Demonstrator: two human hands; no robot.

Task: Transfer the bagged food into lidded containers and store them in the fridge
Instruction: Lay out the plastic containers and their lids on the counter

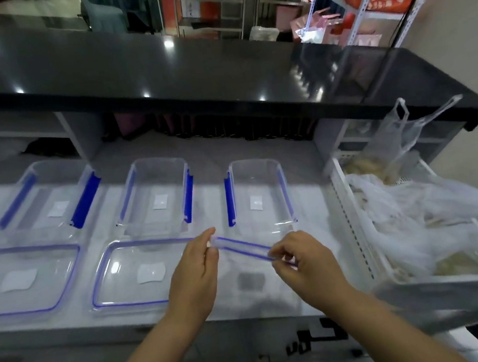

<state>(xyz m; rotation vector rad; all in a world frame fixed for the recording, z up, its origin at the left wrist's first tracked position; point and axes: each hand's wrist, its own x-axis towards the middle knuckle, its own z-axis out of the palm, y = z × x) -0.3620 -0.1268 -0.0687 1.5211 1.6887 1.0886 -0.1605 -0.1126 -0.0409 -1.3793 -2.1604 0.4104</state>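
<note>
Both hands are pinching the third lid by its ends, just above the worktop.

Going left to right: the left hand (pixel 194 276) is closing its grip on the near-left end of the clear lid (pixel 242 249), and the right hand (pixel 302 259) is pinching the other end with its fingertips. On the white worktop (pixel 311 201) three open containers are sitting in a row: the left container (pixel 46 198), the middle container (pixel 157 195) and the right container (pixel 258 193). Two more lids are lying flat in front, the left lid (pixel 21 279) and the middle lid (pixel 143 274). Far right, the bagged food (pixel 415 217) is waiting in a white tray (pixel 349 211), not yet moved. Because the lid is tipping on its edge, it may slip from such small pinches and drop. The thin bags might tear and spill food when lifted.
</note>
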